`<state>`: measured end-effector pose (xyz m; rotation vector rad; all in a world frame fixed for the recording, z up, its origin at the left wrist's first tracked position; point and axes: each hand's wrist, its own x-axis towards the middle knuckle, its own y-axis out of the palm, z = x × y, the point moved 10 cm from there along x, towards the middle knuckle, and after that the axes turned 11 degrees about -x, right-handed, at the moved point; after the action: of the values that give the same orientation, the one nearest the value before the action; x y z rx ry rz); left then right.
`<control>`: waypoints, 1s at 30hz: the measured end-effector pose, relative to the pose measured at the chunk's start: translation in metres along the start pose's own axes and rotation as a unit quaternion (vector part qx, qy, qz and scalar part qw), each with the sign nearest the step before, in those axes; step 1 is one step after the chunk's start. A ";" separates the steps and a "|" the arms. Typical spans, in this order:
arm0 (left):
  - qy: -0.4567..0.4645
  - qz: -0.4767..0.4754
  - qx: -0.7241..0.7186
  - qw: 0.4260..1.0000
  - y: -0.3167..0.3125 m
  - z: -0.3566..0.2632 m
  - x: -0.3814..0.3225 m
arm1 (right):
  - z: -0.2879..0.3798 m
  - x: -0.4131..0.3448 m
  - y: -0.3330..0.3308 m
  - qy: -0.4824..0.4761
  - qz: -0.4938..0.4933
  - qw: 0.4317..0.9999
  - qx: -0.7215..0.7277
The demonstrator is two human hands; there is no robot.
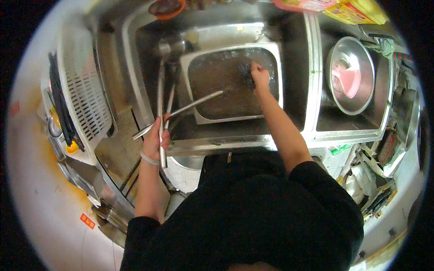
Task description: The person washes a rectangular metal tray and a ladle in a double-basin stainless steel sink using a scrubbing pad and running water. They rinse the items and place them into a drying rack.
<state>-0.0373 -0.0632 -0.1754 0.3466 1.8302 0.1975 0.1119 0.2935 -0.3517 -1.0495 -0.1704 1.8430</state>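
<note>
In my left hand (156, 140) are several long metal utensil handles (161, 98), held crossing one another over the sink's front left edge. One metal rod (196, 103) slants out over a rectangular steel pan (199, 119). At the far end of the upright handles is a blurred, shiny metal head (169, 47), possibly a ladle. The pan sits inside the large sink basin (291, 40) and holds dark, murky water (220, 74). My right hand (260, 78) is over the pan's right part, fingers curled around a dark, mesh-like scouring pad (245, 73); its lower part is hard to make out.
Right of the divider, a steel bowl (368, 98) with a pink scoop (351, 81) stands in a second basin. A white slotted basket (84, 88) is at left. An orange bowl (173, 13) and a yellow container (359, 12) line the back edge.
</note>
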 end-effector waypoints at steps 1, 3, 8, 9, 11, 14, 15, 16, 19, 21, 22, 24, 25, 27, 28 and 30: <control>-0.034 0.032 -0.047 0.998 -0.001 0.000 0.010 | -0.005 -0.002 -0.001 0.019 0.021 0.999 0.021; -0.093 0.076 -0.114 0.986 0.000 -0.001 0.025 | -0.014 -0.003 -0.002 0.065 0.064 0.994 0.062; -0.039 -0.078 0.099 0.991 -0.045 -0.017 0.035 | 0.019 -0.033 -0.004 0.064 0.213 0.968 0.118; 0.011 -0.152 0.218 0.964 -0.055 -0.030 0.033 | 0.017 -0.023 -0.009 0.009 0.191 0.979 0.067; 0.151 -0.219 0.585 0.766 -0.024 -0.058 0.017 | 0.005 -0.002 -0.011 -0.100 0.143 0.984 -0.040; 0.273 -0.253 0.825 0.426 0.061 -0.052 -0.018 | 0.049 -0.034 -0.028 -0.236 0.067 0.952 -0.184; 0.323 -0.234 0.829 0.391 0.075 -0.048 -0.020 | 0.061 -0.045 -0.033 -0.282 0.037 0.932 -0.225; 0.371 -0.214 0.831 0.356 0.087 -0.044 -0.019 | 0.063 -0.051 -0.035 -0.287 0.029 0.929 -0.232; 0.398 -0.135 0.843 0.336 0.082 -0.023 0.018 | 0.066 -0.066 -0.040 -0.299 0.012 0.916 -0.269; 0.366 -0.102 0.865 0.328 0.077 -0.007 0.039 | 0.066 -0.071 -0.041 -0.301 0.000 0.902 -0.310; 0.377 -0.102 0.871 0.299 0.078 -0.005 0.041 | 0.066 -0.072 -0.040 -0.298 0.006 0.894 -0.335; 0.268 -0.108 0.904 0.315 0.070 0.001 0.047 | 0.066 -0.075 -0.037 -0.291 0.021 0.877 -0.383; 0.211 -0.110 0.916 0.322 0.066 0.005 0.045 | 0.064 -0.075 -0.036 -0.294 0.020 0.871 -0.394; 0.236 -0.117 0.924 0.275 0.051 0.014 0.032 | 0.057 -0.076 -0.030 -0.305 0.020 0.858 -0.413; 0.249 -0.117 0.928 0.251 0.048 0.019 0.026 | 0.045 -0.075 -0.019 -0.305 0.045 0.839 -0.448; 0.242 -0.106 0.918 0.296 0.040 0.027 0.020 | 0.014 -0.072 0.011 -0.304 0.097 0.797 -0.514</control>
<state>-0.0116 -0.0203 -0.1890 1.6757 1.6305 -2.5072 0.1054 0.2352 -0.3063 -1.1112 -1.6557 2.2413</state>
